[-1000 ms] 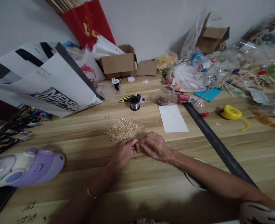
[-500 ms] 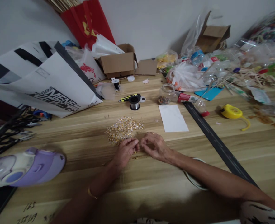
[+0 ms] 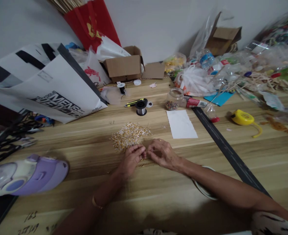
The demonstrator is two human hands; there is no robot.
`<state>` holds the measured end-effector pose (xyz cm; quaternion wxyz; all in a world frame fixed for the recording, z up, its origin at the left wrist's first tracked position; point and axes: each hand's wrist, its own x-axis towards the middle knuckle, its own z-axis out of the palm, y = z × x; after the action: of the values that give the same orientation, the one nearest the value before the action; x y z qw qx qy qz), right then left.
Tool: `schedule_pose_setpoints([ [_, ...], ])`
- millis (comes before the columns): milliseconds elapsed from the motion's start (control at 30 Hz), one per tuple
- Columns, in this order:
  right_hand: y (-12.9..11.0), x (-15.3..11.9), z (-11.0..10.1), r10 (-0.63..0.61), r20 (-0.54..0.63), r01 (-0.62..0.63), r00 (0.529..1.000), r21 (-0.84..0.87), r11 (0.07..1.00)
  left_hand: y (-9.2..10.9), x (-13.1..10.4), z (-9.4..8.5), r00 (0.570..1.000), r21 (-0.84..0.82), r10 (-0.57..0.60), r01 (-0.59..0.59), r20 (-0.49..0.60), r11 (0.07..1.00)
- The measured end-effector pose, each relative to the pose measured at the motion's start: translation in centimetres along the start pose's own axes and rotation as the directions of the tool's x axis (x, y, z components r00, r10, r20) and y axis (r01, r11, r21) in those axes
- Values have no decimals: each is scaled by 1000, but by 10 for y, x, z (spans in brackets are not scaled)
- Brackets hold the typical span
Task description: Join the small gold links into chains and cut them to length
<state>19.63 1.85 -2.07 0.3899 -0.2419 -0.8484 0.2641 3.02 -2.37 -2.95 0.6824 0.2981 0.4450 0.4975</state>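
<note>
My left hand [image 3: 133, 159] is closed in a pinch beside the heap of gold and clear beads [image 3: 128, 135], its fingertips close to those of the other hand. My right hand [image 3: 165, 155] is bent with thumb and fingers pinched together, just right of the left fingertips. A thin, faint thread seems to run at the left fingers; what lies between the right fingertips is too small to make out. Under the hands a strand of gold beads [image 3: 140, 165] lies on the wooden table [image 3: 90, 179], partly hidden by the fingers.
A spool of wire [image 3: 141, 108] and a yellow-black cutter [image 3: 134, 102] lie beyond the beads. To their right are a jar of beads [image 3: 172, 103], a white paper [image 3: 182, 124] and a yellow tape measure [image 3: 243, 117]. A purple appliance [image 3: 42, 174] and scissors [image 3: 5, 151] are at left.
</note>
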Motion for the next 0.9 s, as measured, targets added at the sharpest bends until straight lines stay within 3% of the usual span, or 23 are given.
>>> schedule_pose_setpoints([
  [900,2,0,1,-2,5,2,1000,-8,1000,2,-2,1,1000,6,2,-2,-7,1000],
])
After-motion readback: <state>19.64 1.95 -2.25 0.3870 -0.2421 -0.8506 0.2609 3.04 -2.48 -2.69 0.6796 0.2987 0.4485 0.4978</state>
